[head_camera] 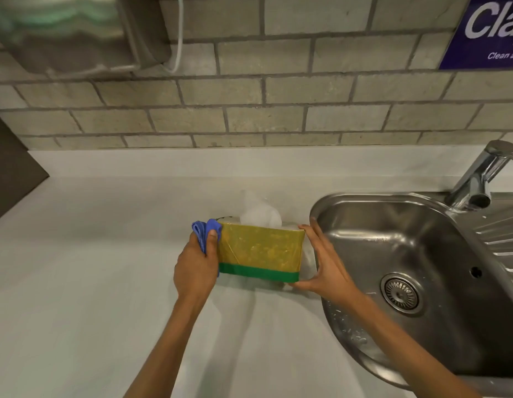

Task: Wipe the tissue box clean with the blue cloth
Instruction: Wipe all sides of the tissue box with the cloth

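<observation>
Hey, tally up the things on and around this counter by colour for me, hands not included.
Blue: 2, the cloth and the wall sign
Yellow-green: 1, the tissue box
Silver: 3, the sink, tap and wall dispenser
Total: 6
</observation>
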A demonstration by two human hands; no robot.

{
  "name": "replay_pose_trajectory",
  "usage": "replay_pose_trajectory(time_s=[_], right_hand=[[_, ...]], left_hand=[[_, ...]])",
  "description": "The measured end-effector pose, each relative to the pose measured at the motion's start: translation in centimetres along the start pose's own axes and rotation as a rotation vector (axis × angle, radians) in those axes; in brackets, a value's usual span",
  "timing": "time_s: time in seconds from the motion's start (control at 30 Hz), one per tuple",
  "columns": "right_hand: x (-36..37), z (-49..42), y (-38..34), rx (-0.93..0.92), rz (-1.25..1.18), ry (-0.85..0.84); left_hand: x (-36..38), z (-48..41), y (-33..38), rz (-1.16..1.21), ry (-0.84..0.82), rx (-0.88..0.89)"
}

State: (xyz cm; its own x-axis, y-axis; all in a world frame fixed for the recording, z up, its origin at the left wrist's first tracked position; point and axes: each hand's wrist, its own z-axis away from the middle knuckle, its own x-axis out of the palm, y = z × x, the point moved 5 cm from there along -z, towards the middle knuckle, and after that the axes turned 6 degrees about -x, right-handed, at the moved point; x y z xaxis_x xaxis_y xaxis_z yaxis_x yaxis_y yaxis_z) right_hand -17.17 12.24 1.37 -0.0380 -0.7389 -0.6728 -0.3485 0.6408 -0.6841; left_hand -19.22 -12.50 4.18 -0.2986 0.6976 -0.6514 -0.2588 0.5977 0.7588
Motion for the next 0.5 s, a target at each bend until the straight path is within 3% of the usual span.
replay_pose_trajectory(time_s=[0.23, 0.5], right_hand=[[1.9, 3.0, -1.0, 0.028, -0.258, -0.036], [4.0, 5.3, -1.5, 0.009, -0.201, 0.128]], left_hand=[[0.5, 1.6, -2.6, 0.228, -0.108, -0.179], [2.2, 2.7, -4.8, 0.469, -0.12, -0.414]])
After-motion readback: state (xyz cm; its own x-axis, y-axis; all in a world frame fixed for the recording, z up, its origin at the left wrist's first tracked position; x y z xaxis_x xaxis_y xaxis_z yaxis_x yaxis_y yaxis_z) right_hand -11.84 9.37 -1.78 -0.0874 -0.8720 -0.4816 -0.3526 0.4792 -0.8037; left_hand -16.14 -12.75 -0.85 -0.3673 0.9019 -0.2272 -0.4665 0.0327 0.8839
